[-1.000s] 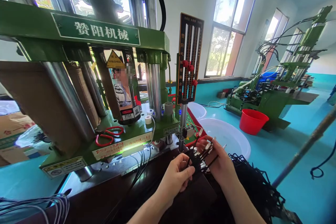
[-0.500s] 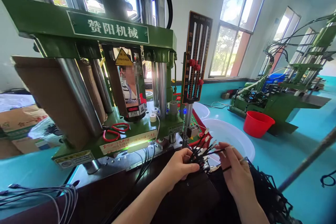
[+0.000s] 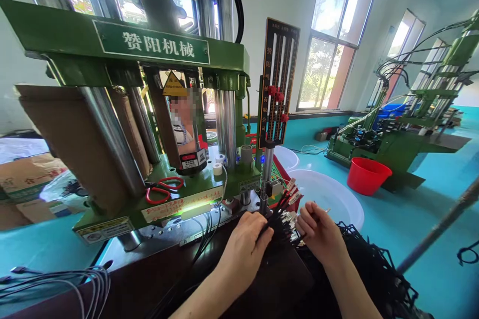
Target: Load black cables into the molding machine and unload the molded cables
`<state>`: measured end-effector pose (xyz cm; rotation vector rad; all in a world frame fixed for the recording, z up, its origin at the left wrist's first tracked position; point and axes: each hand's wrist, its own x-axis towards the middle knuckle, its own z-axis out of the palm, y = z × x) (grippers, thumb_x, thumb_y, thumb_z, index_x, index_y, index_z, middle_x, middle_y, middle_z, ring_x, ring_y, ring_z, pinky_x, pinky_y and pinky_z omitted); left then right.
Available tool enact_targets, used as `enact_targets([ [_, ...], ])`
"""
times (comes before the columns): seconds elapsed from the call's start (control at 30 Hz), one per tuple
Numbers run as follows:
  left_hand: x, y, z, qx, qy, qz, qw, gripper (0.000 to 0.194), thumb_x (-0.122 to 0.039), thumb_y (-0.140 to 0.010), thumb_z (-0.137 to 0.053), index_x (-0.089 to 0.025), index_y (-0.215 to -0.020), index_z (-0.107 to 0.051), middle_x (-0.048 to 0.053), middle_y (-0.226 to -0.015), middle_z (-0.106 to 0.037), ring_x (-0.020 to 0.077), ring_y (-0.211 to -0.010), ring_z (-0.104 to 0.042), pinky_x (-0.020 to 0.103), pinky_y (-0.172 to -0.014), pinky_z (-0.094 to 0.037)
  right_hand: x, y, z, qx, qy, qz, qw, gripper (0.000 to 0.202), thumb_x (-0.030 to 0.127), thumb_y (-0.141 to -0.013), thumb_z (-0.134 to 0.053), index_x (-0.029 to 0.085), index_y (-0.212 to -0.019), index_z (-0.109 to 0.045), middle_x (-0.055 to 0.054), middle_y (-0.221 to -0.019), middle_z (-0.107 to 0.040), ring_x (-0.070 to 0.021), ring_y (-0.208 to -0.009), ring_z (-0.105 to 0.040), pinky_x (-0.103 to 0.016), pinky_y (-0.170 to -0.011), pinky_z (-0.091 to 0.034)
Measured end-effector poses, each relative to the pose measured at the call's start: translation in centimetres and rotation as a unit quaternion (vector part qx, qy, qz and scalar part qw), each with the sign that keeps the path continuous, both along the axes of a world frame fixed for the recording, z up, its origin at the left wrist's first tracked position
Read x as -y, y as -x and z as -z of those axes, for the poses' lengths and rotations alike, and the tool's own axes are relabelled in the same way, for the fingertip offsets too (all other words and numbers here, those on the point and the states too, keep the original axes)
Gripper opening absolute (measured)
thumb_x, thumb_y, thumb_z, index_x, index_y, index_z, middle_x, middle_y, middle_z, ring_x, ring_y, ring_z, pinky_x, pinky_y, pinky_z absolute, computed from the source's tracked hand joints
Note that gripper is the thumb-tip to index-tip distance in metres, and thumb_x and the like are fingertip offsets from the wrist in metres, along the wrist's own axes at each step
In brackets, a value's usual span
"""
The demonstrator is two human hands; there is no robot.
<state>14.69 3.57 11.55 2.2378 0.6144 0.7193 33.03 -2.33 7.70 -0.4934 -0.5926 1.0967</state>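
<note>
Plainly, one left hand (image 3: 245, 241) grips one cable bundle (image 3: 280, 219); one right hand (image 3: 322, 234) curls, contents unclear.

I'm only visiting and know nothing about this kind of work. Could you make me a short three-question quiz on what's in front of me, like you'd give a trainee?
1. Which tool lies on the base of the nearer green machine?
a) a hammer
b) red-handled scissors
c) a paintbrush

2. True or false: the red bucket stands on the blue floor.

3. Fill in the colour: the left hand is closed around ____ cables.

Key: 1. b; 2. True; 3. black.
</note>
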Motion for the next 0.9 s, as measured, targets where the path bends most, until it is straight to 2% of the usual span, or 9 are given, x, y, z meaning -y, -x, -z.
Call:
enact_targets([
  [0.07,-0.1,-0.3,0.1,-0.026,0.016,0.025,0.999,0.029,-0.032,-0.085,-0.034,-0.018,-0.064,-0.048,0.001,-0.069,-0.053,0.0142,-0.069,-0.047,0.024,-0.065,-0.032,0.2,0.4,-0.4,0.027,-0.024,-0.01,0.999,0.009,0.024,-0.083,-0.052,0.02,-0.082,-0.061,0.011,-0.04,-0.026,-0.0035,-0.031,-0.018,-0.017,-0.035,-0.028],
  [0.13,0.1,-0.6,0.3,-0.049,0.061,0.063,0.995,0.031,-0.033,-0.086,-0.033,-0.017,-0.064,-0.051,-0.001,-0.063,-0.051,0.012,-0.062,-0.047,0.023,-0.059,-0.031,0.4,0.6,-0.8,0.055,-0.036,-0.015,0.998,0.013,0.025,-0.082,-0.053,0.021,-0.093,-0.061,0.012,-0.039,-0.023,-0.0033,-0.031,-0.013,-0.016,-0.034,-0.026],
  [0.33,0.4,-0.3,0.8,-0.039,0.121,0.158,0.979,0.032,-0.034,-0.085,-0.037,-0.016,-0.074,-0.06,-0.001,-0.064,-0.053,0.0105,-0.06,-0.047,0.021,-0.057,-0.034,0.3,0.0,-1.2,0.124,-0.015,-0.015,0.992,0.018,0.035,-0.07,-0.067,0.018,-0.074,-0.065,0.004,-0.057,-0.05,-0.0063,-0.046,-0.045,-0.02,-0.046,-0.04],
  [0.43,-0.2,-0.1,1.5,0.074,0.117,0.103,0.985,0.032,-0.037,-0.085,-0.037,-0.016,-0.081,-0.061,0.003,-0.08,-0.059,0.0133,-0.074,-0.052,0.023,-0.069,-0.039,0.2,0.3,-1.1,0.123,0.01,0.04,0.992,0.016,0.034,-0.075,-0.063,0.019,-0.073,-0.066,0.0,-0.068,-0.059,-0.0118,-0.062,-0.055,-0.024,-0.058,-0.045],
  [0.5,-0.5,-0.4,2.4,0.14,0.177,0.06,0.972,0.033,-0.04,-0.085,-0.038,-0.016,-0.084,-0.061,0.006,-0.091,-0.061,0.0166,-0.087,-0.054,0.026,-0.077,-0.04,0.1,0.8,-1.1,0.119,0.016,0.07,0.99,0.017,0.034,-0.077,-0.061,0.019,-0.079,-0.067,-0.001,-0.071,-0.062,-0.0129,-0.067,-0.057,-0.024,-0.063,-0.046],
  [0.63,-0.2,-2.1,5.2,0.161,0.393,0.097,0.9,0.032,-0.044,-0.082,-0.044,-0.016,-0.093,-0.056,0.008,-0.093,-0.064,0.0195,-0.092,-0.058,0.031,-0.08,-0.043,-0.4,2.1,-1.0,0.114,0.041,0.111,0.986,0.022,0.034,-0.073,-0.066,0.018,-0.089,-0.068,-0.003,-0.077,-0.066,-0.0149,-0.08,-0.059,-0.024,-0.076,-0.046],
  [0.77,1.3,-3.0,7.6,0.154,0.574,0.186,0.782,0.036,-0.05,-0.081,-0.04,-0.021,-0.102,-0.038,0.006,-0.074,-0.066,0.0185,-0.062,-0.064,0.03,-0.058,-0.048,-1.0,3.4,-0.4,0.06,0.074,0.114,0.989,0.033,0.032,-0.074,-0.065,0.027,-0.106,-0.06,0.0,-0.091,-0.067,-0.0153,-0.078,-0.062,-0.029,-0.076,-0.049],
  [0.83,2.1,-2.8,8.8,0.149,0.6,0.202,0.76,0.041,-0.055,-0.08,-0.036,-0.021,-0.102,-0.035,0.004,-0.06,-0.064,0.0149,-0.039,-0.056,0.023,-0.04,-0.041,-1.3,4.1,0.7,0.054,0.077,0.118,0.989,0.036,0.033,-0.075,-0.064,0.029,-0.111,-0.057,0.0,-0.105,-0.063,-0.0146,-0.081,-0.062,-0.029,-0.079,-0.049],
  [0.9,2.8,-2.5,10.2,0.153,0.591,0.187,0.77,0.049,-0.061,-0.076,-0.038,-0.018,-0.1,-0.037,0.0,-0.045,-0.058,0.0091,-0.024,-0.039,0.017,-0.029,-0.027,-1.3,4.9,2.2,0.068,0.086,0.119,0.987,0.04,0.032,-0.077,-0.062,0.031,-0.116,-0.053,0.001,-0.109,-0.061,-0.0135,-0.086,-0.06,-0.026,-0.081,-0.047],
])
